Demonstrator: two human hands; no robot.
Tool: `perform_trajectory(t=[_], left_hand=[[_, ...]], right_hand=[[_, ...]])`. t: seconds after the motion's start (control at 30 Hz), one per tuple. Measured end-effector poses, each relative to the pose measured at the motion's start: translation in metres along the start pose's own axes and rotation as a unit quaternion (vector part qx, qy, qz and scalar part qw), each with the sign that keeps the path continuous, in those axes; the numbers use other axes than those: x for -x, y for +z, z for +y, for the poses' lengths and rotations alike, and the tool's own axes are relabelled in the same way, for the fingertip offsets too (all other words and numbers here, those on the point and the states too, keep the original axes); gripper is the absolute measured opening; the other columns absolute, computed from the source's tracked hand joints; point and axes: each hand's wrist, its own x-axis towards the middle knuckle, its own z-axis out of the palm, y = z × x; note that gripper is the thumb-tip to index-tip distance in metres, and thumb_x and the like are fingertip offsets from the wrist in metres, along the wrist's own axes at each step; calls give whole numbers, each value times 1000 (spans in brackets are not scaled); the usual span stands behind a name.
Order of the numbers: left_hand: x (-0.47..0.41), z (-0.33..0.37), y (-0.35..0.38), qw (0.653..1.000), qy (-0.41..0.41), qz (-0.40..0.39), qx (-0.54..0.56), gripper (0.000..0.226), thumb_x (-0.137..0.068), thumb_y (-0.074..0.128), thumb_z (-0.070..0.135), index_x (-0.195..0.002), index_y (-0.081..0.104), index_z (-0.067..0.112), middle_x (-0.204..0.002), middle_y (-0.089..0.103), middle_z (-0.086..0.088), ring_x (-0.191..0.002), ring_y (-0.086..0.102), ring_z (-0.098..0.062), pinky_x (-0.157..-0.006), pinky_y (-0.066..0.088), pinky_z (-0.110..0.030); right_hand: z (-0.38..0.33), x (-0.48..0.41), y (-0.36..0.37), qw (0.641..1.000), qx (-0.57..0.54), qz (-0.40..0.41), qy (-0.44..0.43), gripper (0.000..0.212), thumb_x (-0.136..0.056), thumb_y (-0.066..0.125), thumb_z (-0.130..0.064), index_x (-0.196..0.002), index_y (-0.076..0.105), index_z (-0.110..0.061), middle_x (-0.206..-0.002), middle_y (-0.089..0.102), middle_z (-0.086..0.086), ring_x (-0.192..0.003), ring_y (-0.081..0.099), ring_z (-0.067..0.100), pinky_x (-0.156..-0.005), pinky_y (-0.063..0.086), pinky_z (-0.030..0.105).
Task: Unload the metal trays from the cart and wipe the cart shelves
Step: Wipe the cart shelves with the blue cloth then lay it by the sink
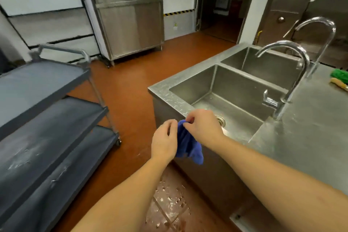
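Hands meet at the front corner of the stainless steel double sink point(169, 90): my left hand point(164, 138) and right hand point(202, 126) each pinch the top edge of a small blue fabric cloth point(189, 147), letting it hang to open out, I judge. The grey three-shelf plastic cart point(47, 103) stands apart to my left, its smeared shelves seemingly unloaded.

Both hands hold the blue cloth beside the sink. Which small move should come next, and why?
Probably carry the blue cloth left to the cart's top shelf: the shelves show no trays, and left hand and right hand hold it.
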Motion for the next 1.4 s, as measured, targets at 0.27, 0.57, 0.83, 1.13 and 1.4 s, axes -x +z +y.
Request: perform_trajectory(t=[0.27, 0.57, 0.83, 1.13, 1.4], left_hand=[[-14, -98, -175, 988, -61, 142, -16, 44, -96, 32, 51, -125, 57, 30, -126, 60, 11, -113, 55, -12, -96, 46, -38], [-10, -176, -315, 955, -134, 265, 18, 37, -96, 42, 46, -126, 56, 30, -123, 58, 13, -111, 53, -8, -97, 43, -31], [-37, -216, -380, 914, -195, 356, -8, 45, -93, 38, 56, -128, 54, 33, -124, 59, 10, -111, 56, -9, -96, 48, -39], [-57, -223, -447, 853, -244, 460, -40, 33, -97, 43, 46, -119, 59, 29, -115, 61, 9, -103, 56, -7, -83, 44, -22], [-56, -251, -518, 818, -246, 518, -45, 34, -96, 46, 45, -126, 55, 31, -120, 59, 12, -106, 56, -6, -93, 44, -28]], right_hand=[[-183, -36, 97, 994, -50, -60, -83, 13, -83, 59, -20, -76, 70, -21, -76, 67, -5, -75, 62, 15, -67, 56, 36], [-328, -62, 183, 970, -39, -107, -214, 10, -86, 59, -26, -81, 67, -25, -79, 67, -5, -75, 62, 19, -61, 48, 28], [-416, -117, 233, 933, -55, -159, -317, 13, -89, 55, -29, -84, 67, -24, -80, 67, -4, -77, 62, 20, -65, 52, 34], [-521, -156, 260, 873, -116, -185, -436, 17, -90, 53, -27, -82, 65, -18, -80, 66, 0, -77, 60, 25, -60, 44, 31], [-633, -183, 273, 837, -303, -197, -411, 10, -85, 59, -23, -79, 66, -24, -81, 68, -5, -77, 62, 15, -66, 51, 30]])
